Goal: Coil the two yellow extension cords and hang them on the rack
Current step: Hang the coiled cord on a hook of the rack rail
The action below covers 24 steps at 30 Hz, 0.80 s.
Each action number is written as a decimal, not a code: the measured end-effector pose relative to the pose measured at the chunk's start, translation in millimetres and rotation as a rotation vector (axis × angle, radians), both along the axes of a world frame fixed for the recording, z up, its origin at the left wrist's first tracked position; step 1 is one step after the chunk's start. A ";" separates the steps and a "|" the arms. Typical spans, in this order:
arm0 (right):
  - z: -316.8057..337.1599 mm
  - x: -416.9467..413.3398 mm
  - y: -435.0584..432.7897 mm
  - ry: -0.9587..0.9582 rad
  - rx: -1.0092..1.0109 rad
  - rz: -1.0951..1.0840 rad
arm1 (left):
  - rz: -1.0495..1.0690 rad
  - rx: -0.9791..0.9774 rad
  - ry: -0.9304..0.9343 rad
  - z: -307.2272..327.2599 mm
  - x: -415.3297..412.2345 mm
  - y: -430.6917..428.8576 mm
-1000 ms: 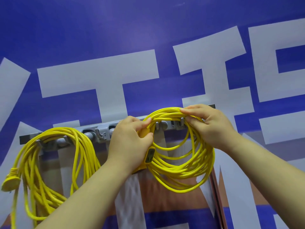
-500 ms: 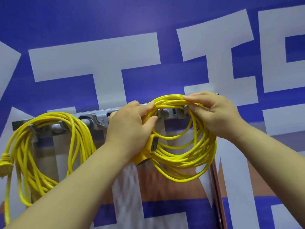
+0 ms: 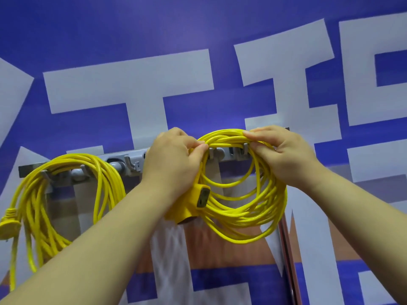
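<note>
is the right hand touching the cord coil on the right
Touching. The head view shows the right hand pinching the top strands of the right cord coil.

Coiled yellow cord on the left (image 3: 66,158): smooth plastic sheath, slight gloss. Coiled yellow cord on the right (image 3: 242,219): same finish. Yellow socket block (image 3: 199,198): smooth moulded plastic. Long grey hook rack (image 3: 134,156): matt; metal or plastic undetermined. Blue-and-white printed backdrop (image 3: 198,29): matt, smooth.
</note>
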State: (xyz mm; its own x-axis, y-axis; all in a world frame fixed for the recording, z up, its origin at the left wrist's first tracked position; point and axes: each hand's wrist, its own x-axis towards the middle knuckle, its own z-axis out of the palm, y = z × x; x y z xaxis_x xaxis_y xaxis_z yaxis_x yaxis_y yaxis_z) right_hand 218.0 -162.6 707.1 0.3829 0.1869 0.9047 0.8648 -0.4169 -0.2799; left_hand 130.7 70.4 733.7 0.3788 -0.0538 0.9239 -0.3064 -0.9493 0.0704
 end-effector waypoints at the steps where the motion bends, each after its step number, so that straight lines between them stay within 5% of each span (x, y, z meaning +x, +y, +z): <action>1: 1.2 -0.2 0.2 0.014 -0.001 0.000 | -0.007 -0.023 0.037 6.1 0.9 0.5; 9: 16.2 -16.5 33.0 0.120 0.210 -0.134 | -0.106 -0.154 0.204 22.0 7.6 3.3; 24: 37.3 -14.4 48.4 0.104 -0.046 -0.057 | -0.133 -0.103 0.320 26.1 6.3 12.0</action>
